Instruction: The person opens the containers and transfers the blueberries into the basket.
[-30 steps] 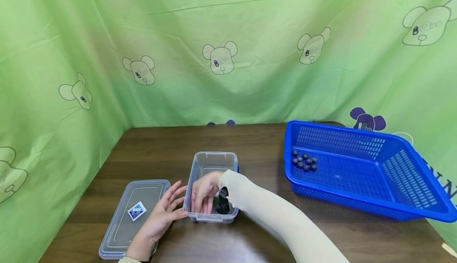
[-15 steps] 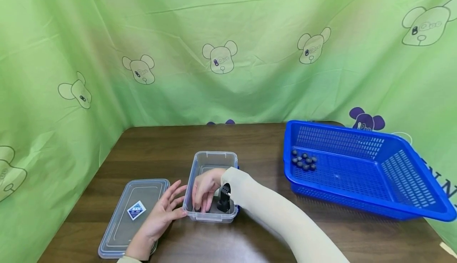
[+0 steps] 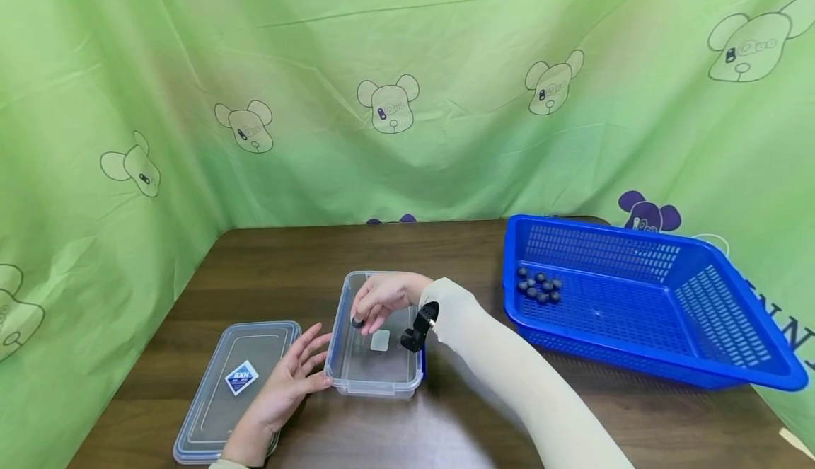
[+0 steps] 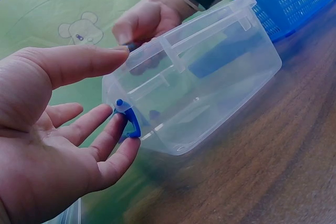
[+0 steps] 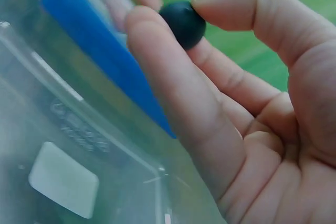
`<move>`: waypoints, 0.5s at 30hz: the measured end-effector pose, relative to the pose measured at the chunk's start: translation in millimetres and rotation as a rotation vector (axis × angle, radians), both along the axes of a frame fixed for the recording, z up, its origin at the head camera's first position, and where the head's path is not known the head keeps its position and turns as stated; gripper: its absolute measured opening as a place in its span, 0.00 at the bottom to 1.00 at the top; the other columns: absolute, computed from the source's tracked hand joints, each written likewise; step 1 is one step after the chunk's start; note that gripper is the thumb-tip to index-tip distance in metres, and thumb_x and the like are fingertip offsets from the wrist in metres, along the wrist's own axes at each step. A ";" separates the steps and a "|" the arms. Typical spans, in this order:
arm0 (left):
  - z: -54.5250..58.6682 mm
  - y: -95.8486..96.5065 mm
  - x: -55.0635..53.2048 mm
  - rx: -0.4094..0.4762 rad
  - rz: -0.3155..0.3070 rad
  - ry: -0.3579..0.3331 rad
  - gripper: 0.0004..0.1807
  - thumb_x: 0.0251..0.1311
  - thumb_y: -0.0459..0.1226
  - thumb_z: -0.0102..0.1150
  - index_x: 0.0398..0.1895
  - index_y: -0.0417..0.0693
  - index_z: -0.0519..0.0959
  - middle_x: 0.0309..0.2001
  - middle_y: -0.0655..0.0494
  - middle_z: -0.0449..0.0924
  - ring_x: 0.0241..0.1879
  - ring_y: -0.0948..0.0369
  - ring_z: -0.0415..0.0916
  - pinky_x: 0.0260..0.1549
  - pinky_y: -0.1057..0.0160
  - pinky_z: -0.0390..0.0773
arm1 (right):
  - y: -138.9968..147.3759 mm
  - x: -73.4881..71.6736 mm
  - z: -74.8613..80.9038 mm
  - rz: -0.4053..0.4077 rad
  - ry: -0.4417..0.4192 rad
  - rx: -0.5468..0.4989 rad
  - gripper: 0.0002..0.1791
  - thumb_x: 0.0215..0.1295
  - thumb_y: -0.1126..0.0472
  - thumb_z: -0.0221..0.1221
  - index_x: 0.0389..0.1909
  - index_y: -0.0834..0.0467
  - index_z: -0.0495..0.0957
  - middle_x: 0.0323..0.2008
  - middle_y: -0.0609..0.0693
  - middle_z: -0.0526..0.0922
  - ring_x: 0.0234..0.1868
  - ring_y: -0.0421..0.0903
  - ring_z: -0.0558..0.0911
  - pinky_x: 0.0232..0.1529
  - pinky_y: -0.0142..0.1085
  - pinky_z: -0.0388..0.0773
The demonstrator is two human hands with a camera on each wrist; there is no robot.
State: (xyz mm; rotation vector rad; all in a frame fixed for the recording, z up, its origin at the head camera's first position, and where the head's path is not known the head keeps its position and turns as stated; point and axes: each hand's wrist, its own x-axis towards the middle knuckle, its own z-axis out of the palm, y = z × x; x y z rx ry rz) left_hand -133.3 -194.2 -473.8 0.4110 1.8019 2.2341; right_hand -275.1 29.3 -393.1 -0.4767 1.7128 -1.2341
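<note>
A clear plastic storage box [image 3: 376, 388] with blue side latches stands upright on the table in the head view. My right hand [image 3: 390, 296] is over the box's far half, pinching a small dark ball [image 5: 182, 23] between thumb and index finger. Its remaining fingers are bent below the ball. My left hand [image 3: 289, 382] touches the box's near left side with spread, relaxed fingers; in the left wrist view the fingertips meet a blue latch [image 4: 131, 121] and the thumb is at the rim. A pale square patch [image 3: 380, 340] shows on the box floor.
A clear lid [image 3: 213, 405] with blue edging and a blue-white sticker lies left of the box, partly under my left forearm. On the right stands a blue slotted basket [image 3: 627, 363] with several dark balls [image 3: 538, 286] in its left corner. A green curtain hangs behind the table.
My right hand has risen from the near end of the box and moved toward its far half, now with a dark ball visible in the fingertips. The left hand stays put.
</note>
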 end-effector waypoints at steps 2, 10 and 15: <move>-1.3 -0.2 -0.2 0.007 -0.006 0.018 0.51 0.54 0.20 0.60 0.76 0.31 0.41 0.71 0.29 0.53 0.60 0.57 0.68 0.53 0.62 0.76 | 5.9 -2.5 3.7 -0.040 0.018 -0.032 0.08 0.63 0.73 0.54 0.38 0.71 0.80 0.27 0.58 0.85 0.28 0.47 0.86 0.34 0.37 0.84; -5.1 -1.2 -0.1 0.037 -0.022 0.062 0.48 0.55 0.21 0.61 0.77 0.34 0.46 0.69 0.37 0.60 0.60 0.58 0.70 0.52 0.62 0.76 | 31.3 -9.2 15.3 -0.194 0.087 -0.102 0.10 0.62 0.72 0.56 0.41 0.75 0.79 0.26 0.57 0.85 0.27 0.46 0.85 0.37 0.39 0.84; -4.3 -0.6 0.3 0.032 -0.023 0.054 0.49 0.55 0.21 0.61 0.77 0.34 0.45 0.69 0.37 0.60 0.60 0.57 0.69 0.52 0.63 0.76 | 46.0 -12.8 20.1 -0.271 0.115 -0.106 0.06 0.62 0.71 0.57 0.37 0.70 0.80 0.29 0.59 0.86 0.27 0.46 0.86 0.38 0.40 0.84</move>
